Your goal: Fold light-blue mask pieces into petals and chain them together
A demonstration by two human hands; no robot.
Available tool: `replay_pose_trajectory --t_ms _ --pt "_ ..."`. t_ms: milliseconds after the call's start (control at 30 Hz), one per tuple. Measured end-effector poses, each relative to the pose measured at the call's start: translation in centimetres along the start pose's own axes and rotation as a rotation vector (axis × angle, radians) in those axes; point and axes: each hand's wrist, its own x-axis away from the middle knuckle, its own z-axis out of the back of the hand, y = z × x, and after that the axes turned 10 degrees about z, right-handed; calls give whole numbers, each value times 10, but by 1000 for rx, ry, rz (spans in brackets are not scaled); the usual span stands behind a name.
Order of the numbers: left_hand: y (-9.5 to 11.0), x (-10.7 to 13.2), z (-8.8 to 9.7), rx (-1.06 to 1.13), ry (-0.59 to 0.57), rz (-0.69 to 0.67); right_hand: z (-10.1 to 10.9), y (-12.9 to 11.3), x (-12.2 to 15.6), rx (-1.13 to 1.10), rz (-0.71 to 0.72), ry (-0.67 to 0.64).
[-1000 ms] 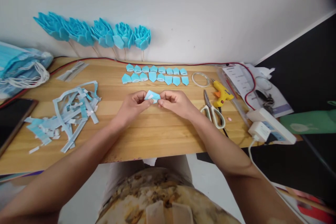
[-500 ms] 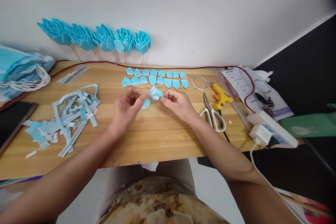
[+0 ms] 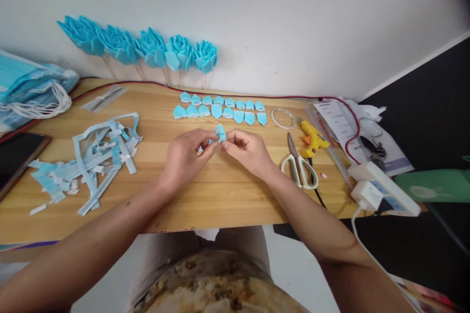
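Note:
Between my two hands is a small blue fabric petal (image 3: pixel 220 132), its pointed end up. The fingertips of my left hand (image 3: pixel 191 154) pinch its left lower edge. From the other side, my right hand (image 3: pixel 247 151) pinches it with thumb and forefinger. Another blue piece lies on the table, mostly hidden behind my left fingers. Just beyond my hands, two rows of folded blue petals (image 3: pixel 217 110) lie on the wooden table (image 3: pixel 227 195).
Blue fabric flowers (image 3: pixel 119 44) on sticks lean against the wall. Cut scraps (image 3: pixel 97 161) and a phone (image 3: pixel 20 159) lie left, near a bag of masks (image 3: pixel 29 83). Scissors (image 3: pixel 299 166), a yellow glue gun (image 3: pixel 313 138), a tape roll (image 3: pixel 283 118) and a power strip (image 3: pixel 385 190) are right.
My left hand has moved right to meet the right hand and now grips the petal too. The petal has turned from lying tilted to pointing up, its sides drawn together.

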Motion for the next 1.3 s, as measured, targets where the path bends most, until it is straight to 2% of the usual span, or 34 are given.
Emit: replay_pose_trajectory --t_ms 167,367,500,633,900,1067,1133,1200,1300 --pt "0 1 0 -36 15 -50 -2 -3 1 58 16 9" --pt "-2 1 -2 -72 21 -56 -4 -3 2 193 98 18" --pt "-3 1 -2 -73 18 -53 -4 -3 3 219 97 17" --pt "-1 1 -2 -39 0 -10 -4 -4 3 227 98 17" --pt "-3 -2 -3 232 -66 155 -2 -5 2 218 91 25" --pt "-10 -8 -3 294 -39 212 2 -4 -1 133 58 56" --pt "-10 -12 2 314 7 246 5 0 -3 94 44 88" --pt "-4 -16 15 302 66 269 8 4 -4 47 15 113" --pt "8 -18 52 156 114 229 11 10 -6 -6 -16 120"
